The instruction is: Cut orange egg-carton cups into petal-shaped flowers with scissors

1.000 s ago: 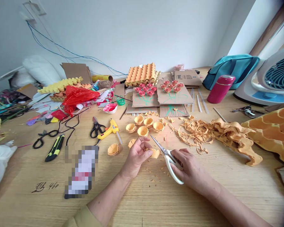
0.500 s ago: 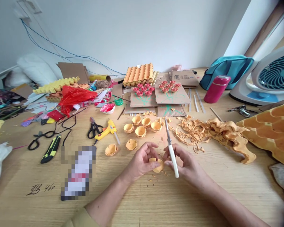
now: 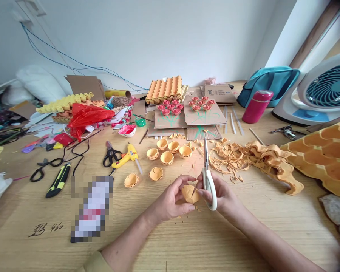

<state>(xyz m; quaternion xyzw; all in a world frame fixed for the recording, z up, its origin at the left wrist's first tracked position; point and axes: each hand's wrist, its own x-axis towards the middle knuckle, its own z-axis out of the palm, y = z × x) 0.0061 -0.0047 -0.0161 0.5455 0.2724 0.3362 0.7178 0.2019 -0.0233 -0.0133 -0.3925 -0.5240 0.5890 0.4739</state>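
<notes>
My left hand (image 3: 174, 202) is closed around an orange egg-carton cup (image 3: 189, 193), which has a slit in its side. In my right hand (image 3: 223, 192) is a pair of white-handled scissors (image 3: 210, 189), blades pointing away from me and looking closed. The right fingertips also reach the cup's edge. Beyond my hands sit several cut cups with petal-shaped rims, among them a cup (image 3: 155, 174) and another cup (image 3: 131, 180) further left. Small orange scraps lie on the wood below my hands.
Orange trimmings (image 3: 229, 156) and a torn carton piece (image 3: 283, 162) lie to the right, near a large egg tray (image 3: 325, 151). A yellow glue gun (image 3: 127, 155), black scissors (image 3: 111, 155) and a utility knife (image 3: 58, 180) are on the left. Cardboard with red flowers (image 3: 170, 119) stands behind.
The cup has turned in my left hand, so its slit outer side now shows. The scissors have rotated in my right hand, showing their handle loop. The view has shifted slightly.
</notes>
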